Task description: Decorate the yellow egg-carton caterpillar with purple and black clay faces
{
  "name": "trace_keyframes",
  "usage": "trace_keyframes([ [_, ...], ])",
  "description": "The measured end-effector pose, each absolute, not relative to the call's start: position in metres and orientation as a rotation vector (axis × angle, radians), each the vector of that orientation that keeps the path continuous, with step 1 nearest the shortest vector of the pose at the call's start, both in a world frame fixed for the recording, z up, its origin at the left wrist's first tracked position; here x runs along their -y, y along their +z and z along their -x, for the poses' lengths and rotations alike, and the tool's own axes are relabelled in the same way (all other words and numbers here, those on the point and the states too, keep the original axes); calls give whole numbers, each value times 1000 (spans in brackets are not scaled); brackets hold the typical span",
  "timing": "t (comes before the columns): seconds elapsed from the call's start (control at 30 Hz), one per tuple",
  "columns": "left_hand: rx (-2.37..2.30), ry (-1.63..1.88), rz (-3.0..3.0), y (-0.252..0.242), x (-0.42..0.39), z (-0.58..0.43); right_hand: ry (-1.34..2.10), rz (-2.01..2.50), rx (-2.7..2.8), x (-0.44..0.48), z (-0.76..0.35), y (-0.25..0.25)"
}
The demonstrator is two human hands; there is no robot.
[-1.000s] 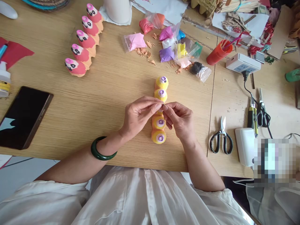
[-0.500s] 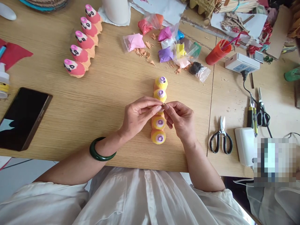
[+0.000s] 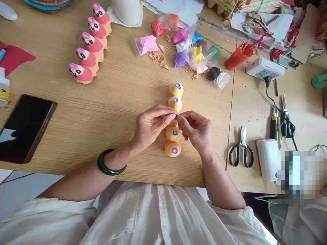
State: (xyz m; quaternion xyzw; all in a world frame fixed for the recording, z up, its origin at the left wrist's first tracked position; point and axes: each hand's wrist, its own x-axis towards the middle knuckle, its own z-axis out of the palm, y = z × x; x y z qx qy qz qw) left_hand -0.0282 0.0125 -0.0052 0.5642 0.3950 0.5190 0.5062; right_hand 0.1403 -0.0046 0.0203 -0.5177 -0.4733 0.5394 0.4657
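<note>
Both hands have shifted only slightly: our left hand (image 3: 150,126) and right hand (image 3: 196,131) stay pinched on a tiny item (image 3: 176,115) above the yellow egg-carton strip (image 3: 174,135), light and fragile, lying on the table (image 3: 102,112); hold its cups gently.

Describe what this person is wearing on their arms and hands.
The left hand and right hand are bare, with no rings showing. The left forearm wears a glossy dark green bangle. The left sleeve and right sleeve are loose white cloth, stopping well short of the wrists.
</note>
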Motion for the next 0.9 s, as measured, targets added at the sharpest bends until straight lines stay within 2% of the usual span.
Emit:
trace_keyframes([
  [0.9,-964,1270,-1385,-5,-11,28,1432,1248,1042,6,-139,20],
])
